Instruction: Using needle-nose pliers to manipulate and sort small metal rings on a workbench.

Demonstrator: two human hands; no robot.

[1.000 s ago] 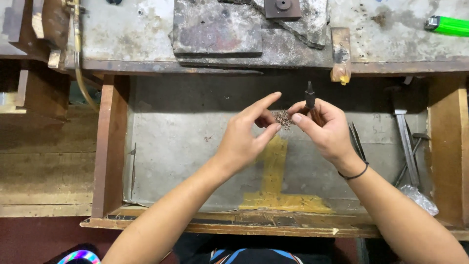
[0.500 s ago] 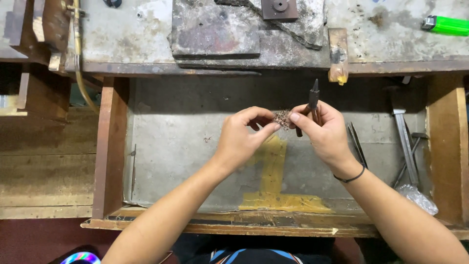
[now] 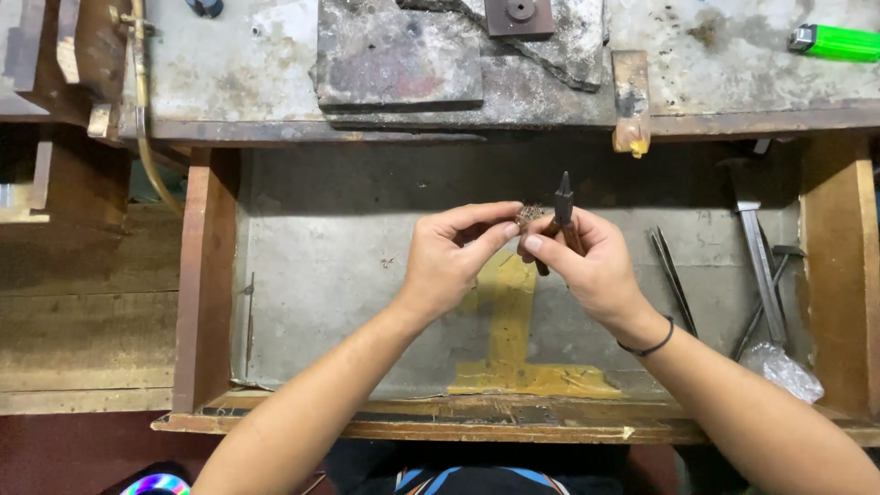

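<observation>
Your left hand [image 3: 449, 261] and right hand [image 3: 587, 266] are meeting over the drawer [image 3: 321, 275], together pinching a small metal piece [image 3: 528, 217]. Your right hand is also gripping pliers [image 3: 563, 215], long axis near-to-far, tip pointing far.

Both forearms converge at centre. Left hand [image 3: 449, 261] fingers pinched closed; right hand [image 3: 587, 266] fisted, fingertips of both hands touching.

Even, fairly bright light from above — the picture is sharp, with deep shadow under the bench [image 3: 513, 92] edge and no glare.
</observation>
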